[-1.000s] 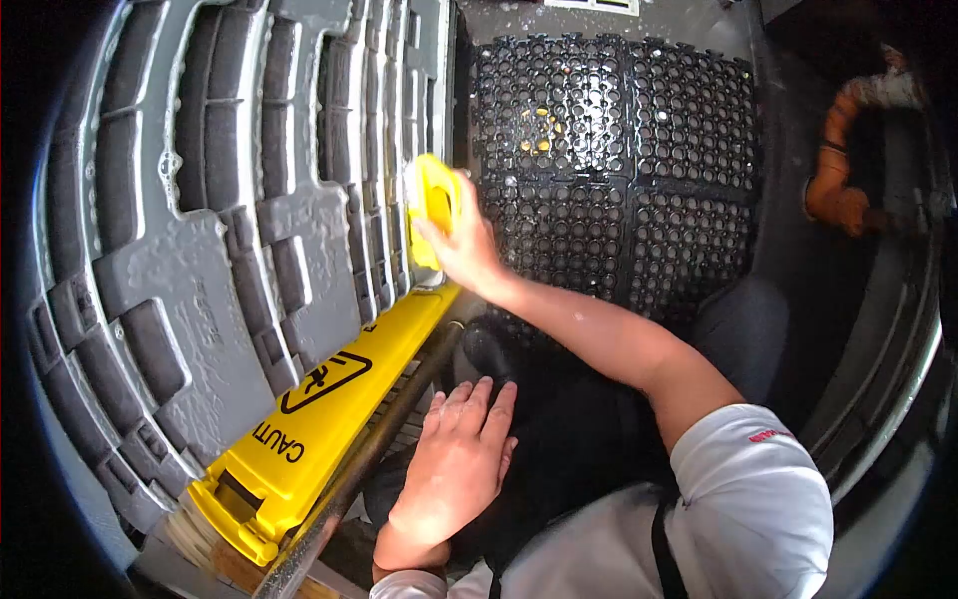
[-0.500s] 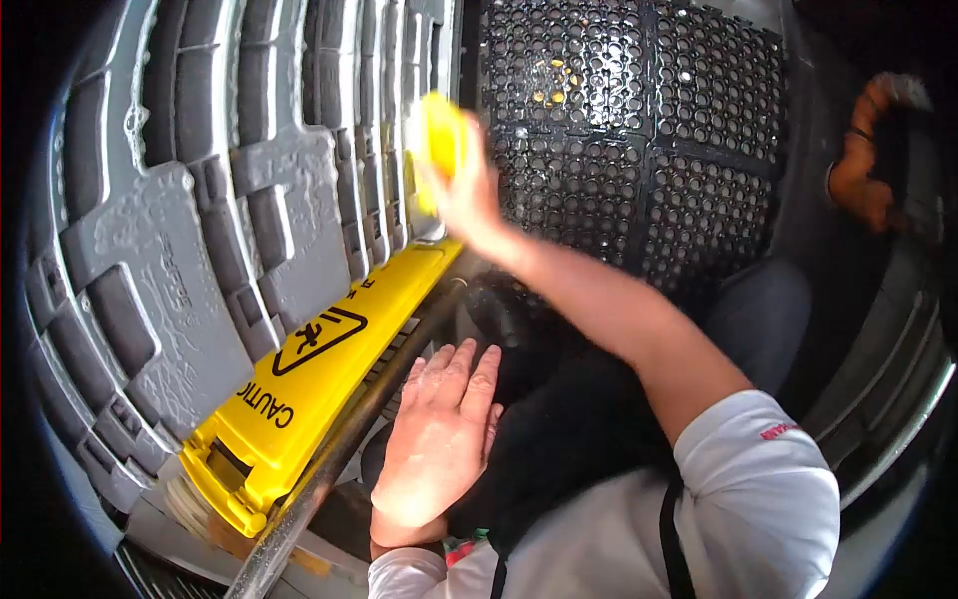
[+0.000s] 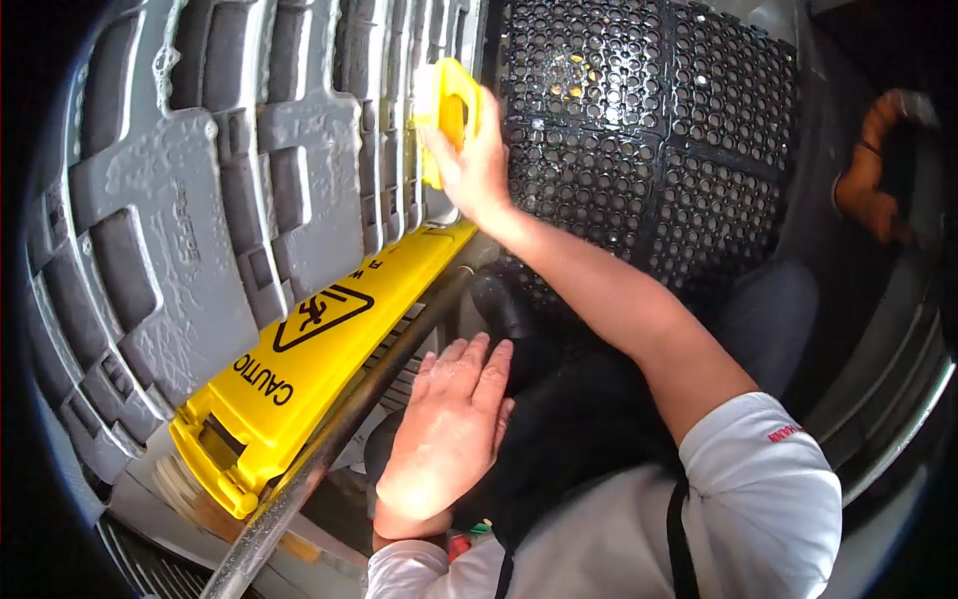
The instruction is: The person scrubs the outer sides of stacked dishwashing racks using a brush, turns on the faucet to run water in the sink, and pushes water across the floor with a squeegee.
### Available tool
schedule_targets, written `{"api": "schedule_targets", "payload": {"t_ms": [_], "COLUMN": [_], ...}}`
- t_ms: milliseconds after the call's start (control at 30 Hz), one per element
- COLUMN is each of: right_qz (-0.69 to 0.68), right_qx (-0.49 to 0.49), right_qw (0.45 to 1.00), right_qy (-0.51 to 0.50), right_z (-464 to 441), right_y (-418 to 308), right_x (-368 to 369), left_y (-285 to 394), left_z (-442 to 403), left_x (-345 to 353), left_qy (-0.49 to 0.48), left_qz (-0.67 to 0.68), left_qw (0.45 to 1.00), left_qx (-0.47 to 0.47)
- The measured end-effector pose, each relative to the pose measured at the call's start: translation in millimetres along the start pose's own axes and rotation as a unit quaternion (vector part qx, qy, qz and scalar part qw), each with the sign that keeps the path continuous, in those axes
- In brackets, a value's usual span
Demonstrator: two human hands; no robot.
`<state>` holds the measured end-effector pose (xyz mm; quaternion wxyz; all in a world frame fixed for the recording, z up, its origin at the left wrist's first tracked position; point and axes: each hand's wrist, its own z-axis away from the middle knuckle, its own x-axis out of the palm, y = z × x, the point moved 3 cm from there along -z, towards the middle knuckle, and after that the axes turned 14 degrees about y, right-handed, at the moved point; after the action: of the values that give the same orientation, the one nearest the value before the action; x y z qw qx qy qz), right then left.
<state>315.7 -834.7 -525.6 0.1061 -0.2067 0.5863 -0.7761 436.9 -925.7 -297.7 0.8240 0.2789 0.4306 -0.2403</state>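
Observation:
My right hand point(image 3: 473, 165) is closed around the handle of a yellow scrub brush point(image 3: 454, 90). The brush's pale bristle side faces a large grey ribbed plastic panel point(image 3: 200, 250), near its right edge. Water and suds cling to the panel's ribs. My left hand point(image 3: 447, 424) is held over my lap, back upward, with its fingers stretched out and nothing in it. Beneath the panel's lower edge leans a yellow caution sign point(image 3: 299, 349) with black lettering, just left of my left hand.
A metal rail point(image 3: 344, 429) runs alongside the sign. Wet black rubber mats with round holes point(image 3: 589, 170) cover the floor ahead, with several small yellow bits point(image 3: 571, 78) on them. At the right, a dark reflective surface point(image 3: 878, 190) mirrors an arm.
My right hand and the brush have moved slightly up and right in view, and the brush shows more sharply. The panel, sign and mats sit shifted in view. My left hand stays outstretched.

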Motion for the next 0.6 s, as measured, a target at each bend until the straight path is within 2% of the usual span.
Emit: {"api": "schedule_targets", "payload": {"t_ms": [33,100,167,200,233,300,367,400,500,567,600], "right_qz": [-0.064,-0.090,-0.144,-0.138,-0.070,-0.028,0.013,-0.018,-0.124,-0.037,-0.026], "right_qx": [0.027,0.006,0.049,0.023,-0.055,-0.016,-0.017,0.122,0.018,-0.043,-0.058], "right_qw": [0.997,0.993,0.978,0.980,0.991,0.998,0.998,0.983,0.990,0.985,0.987], "right_qy": [-0.040,-0.079,-0.146,-0.142,-0.100,-0.061,-0.061,-0.133,-0.066,-0.166,-0.149], "right_z": [16,76,125,123,103,49,6,8,85,125,124], "right_y": [4,10,13,11,6,7,-10,-28,13,14,23], "right_x": [-4,-23,-36,-34,-22,-2,5,0,-15,-45,-42], "left_y": [-1,-3,-8,-10,-12,-14,-12,-11,-10,-11,-12], "left_z": [2,-3,-5,-4,-2,2,7,8,4,3,2], "left_x": [0,-4,-11,-12,-12,-9,-4,-3,-6,-10,-12], "left_qy": [-0.008,0.003,0.021,0.026,0.029,0.024,0.011,0.007,0.014,0.019,0.026], "left_qz": [0.012,0.015,-0.001,-0.005,-0.009,-0.004,0.016,0.020,0.022,0.017,0.012], "left_qw": [1.000,1.000,1.000,1.000,0.999,0.999,0.999,0.999,0.999,0.999,0.999], "left_qx": [-0.003,-0.004,-0.009,-0.014,-0.020,-0.027,-0.031,-0.033,-0.028,-0.022,-0.021]}}
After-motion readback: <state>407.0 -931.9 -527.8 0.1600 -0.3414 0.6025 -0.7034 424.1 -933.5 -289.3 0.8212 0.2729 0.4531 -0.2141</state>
